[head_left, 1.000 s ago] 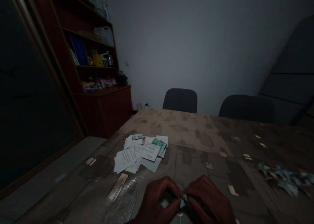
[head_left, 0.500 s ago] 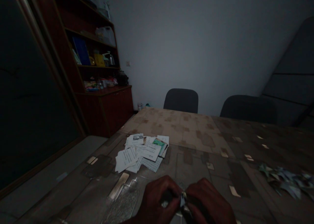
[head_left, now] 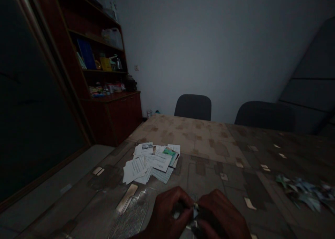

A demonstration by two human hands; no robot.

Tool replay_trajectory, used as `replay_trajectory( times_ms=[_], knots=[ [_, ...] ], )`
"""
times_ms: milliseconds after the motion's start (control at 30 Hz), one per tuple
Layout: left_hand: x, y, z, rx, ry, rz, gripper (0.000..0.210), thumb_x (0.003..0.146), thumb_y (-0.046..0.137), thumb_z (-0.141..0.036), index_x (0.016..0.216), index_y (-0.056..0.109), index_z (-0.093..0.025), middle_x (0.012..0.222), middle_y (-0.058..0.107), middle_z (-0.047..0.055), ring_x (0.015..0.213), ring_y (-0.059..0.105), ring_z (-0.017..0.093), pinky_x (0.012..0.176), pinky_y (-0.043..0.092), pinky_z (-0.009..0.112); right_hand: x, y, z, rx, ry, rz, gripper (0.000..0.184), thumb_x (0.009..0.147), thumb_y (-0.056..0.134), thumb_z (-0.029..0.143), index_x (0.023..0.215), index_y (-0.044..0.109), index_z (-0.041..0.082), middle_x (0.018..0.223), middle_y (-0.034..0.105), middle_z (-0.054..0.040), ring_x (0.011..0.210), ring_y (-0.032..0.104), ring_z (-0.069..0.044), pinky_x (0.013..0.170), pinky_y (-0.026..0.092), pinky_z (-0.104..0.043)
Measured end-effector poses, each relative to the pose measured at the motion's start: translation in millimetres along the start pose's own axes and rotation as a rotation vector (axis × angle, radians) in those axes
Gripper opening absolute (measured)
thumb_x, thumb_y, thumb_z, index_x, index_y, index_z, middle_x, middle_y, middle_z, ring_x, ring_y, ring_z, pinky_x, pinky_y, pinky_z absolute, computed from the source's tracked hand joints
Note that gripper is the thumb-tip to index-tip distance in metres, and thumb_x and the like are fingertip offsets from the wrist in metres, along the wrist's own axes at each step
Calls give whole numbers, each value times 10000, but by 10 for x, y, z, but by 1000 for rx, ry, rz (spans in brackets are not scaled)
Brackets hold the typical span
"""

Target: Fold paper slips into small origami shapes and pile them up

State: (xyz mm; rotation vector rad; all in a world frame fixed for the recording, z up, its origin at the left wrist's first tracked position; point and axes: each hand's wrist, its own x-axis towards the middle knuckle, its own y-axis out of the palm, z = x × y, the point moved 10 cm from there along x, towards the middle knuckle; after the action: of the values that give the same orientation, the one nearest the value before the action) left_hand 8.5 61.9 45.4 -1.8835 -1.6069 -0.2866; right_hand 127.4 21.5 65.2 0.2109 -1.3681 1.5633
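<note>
Close to the table's near edge, my left hand (head_left: 171,211) and my right hand (head_left: 222,212) meet with their fingertips pinched around a small folded piece of paper (head_left: 195,211). Only a pale sliver of it shows; the fingers cover the rest. Beyond my left hand lies a loose pile of paper pieces (head_left: 150,164), mostly white with print, one with a green picture. Off to the right of my right hand rests a heap of folded paper pieces (head_left: 306,193) with pointed shapes.
The table (head_left: 209,141) wears a brown patterned cover. Two grey chairs (head_left: 193,107) stand at its far side against a pale wall. On the left is a reddish-brown cabinet (head_left: 123,116) with shelves of household items.
Both hands stay in nearly the same place around the folded paper. The right hand's fingers have shifted slightly. The pile and the heap have not moved.
</note>
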Motion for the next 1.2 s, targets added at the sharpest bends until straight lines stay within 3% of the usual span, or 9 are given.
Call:
replay_trajectory(
  times_ms=[133,367,700,1200],
  knots=[
    [3,14,7,9,11,16,132,710,589,-34,682,621,-159,646,683,25,592,647,134,577,473,182,-13,27,-61,39,64,25,120,976,470,248,1045,551,193,808,646,-64,718,611,-204,610,519,-317],
    [-12,14,13,6,28,29,127,722,600,-33,712,636,-154,659,683,28,611,650,139,603,485,192,-10,29,-67,-41,78,-28,116,892,572,120,986,560,187,775,655,-46,683,617,-187,603,519,-292],
    [-31,54,171,-22,-135,19,137,689,653,-28,707,654,-163,655,679,4,612,645,128,603,492,180,-28,61,-109,-11,103,2,112,940,509,115,996,570,190,793,653,-46,709,614,-183,630,507,-291],
    [-37,101,247,-77,-219,52,139,689,616,-36,726,647,-167,665,678,3,627,648,139,595,499,192,-31,35,-77,-46,64,-10,100,968,507,161,981,605,175,767,662,-46,672,594,-174,607,501,-284]
  ],
)
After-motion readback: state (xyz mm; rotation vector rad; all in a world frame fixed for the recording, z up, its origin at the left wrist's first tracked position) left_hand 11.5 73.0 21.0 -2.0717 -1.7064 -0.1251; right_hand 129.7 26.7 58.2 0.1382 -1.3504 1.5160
